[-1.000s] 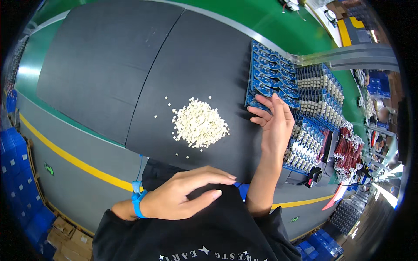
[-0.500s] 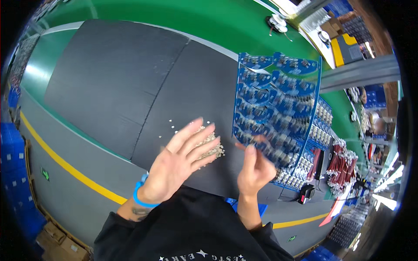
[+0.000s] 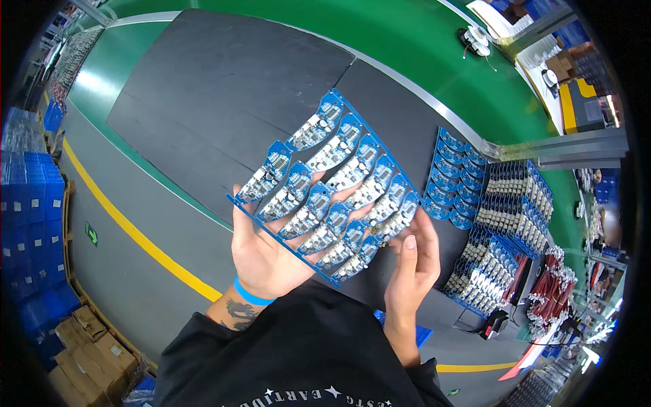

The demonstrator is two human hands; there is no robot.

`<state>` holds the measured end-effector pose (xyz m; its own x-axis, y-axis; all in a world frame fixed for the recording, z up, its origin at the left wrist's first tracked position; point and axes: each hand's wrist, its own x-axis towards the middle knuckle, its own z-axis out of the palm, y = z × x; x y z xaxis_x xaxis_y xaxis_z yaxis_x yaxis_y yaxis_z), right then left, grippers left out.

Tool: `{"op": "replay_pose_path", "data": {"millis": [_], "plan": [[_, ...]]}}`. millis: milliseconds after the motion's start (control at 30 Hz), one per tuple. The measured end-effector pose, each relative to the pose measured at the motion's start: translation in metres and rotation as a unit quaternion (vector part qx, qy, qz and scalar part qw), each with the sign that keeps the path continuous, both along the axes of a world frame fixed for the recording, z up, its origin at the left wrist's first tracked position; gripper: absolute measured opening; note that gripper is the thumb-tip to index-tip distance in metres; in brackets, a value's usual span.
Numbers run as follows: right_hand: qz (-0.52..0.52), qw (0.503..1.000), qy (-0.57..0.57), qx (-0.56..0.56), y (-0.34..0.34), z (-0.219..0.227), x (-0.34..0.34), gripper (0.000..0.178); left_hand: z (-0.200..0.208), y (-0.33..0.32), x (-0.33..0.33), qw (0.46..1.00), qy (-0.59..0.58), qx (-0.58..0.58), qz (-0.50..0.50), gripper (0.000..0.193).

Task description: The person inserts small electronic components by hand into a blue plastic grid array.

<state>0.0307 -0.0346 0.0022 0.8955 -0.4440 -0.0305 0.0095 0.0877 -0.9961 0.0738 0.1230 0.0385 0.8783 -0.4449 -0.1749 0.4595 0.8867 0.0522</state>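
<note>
A blue panel of circuit boards, two rows of curved boards with white and dark parts between blue rails, is held tilted in front of me. My left hand supports it from beneath, its fingers spread behind the boards and showing through the gaps. At the panel's right edge, my right hand grips with fingers behind it and the thumb raised on the near side. Another blue board panel lies flat on the dark mat, right of the held one.
Stacked board panels stand on the right, with a second stack nearer me. Beyond them lie dark red wire bundles and a small black device. A grey metal post juts in at right. Blue crates stand far left.
The panel has come from the right to the middle, turned and tilted. My left hand, earlier empty above a pile of small beige pieces, is now under it; the panel now covers that spot.
</note>
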Motion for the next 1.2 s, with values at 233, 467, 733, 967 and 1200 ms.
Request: {"op": "replay_pose_path", "data": {"millis": [233, 467, 733, 967, 1200], "plan": [[0.13, 0.968, 0.044, 0.212, -0.015, -0.01, -0.009, 0.03, -0.013, 0.004, -0.008, 0.999, 0.001, 0.028, -0.043, 0.083], [0.076, 0.986, -0.019, 0.145, -0.042, 0.01, 0.012, 0.025, -0.058, 0.039, -0.027, 0.984, -0.124, -0.032, -0.122, 0.104], [0.29, 0.954, 0.068, -0.018, -0.049, 0.048, 0.03, 0.028, -0.048, 0.04, -0.012, 0.782, -0.391, 0.239, -0.423, 0.029], [-0.081, 0.98, -0.178, -0.026, -0.071, 0.07, 0.014, 0.018, -0.035, 0.03, -0.022, 0.878, -0.305, 0.263, -0.258, 0.039], [0.108, 0.988, 0.034, -0.101, -0.025, 0.02, -0.027, 0.014, -0.03, 0.008, -0.032, 0.821, -0.299, 0.486, -0.031, 0.037]]}}
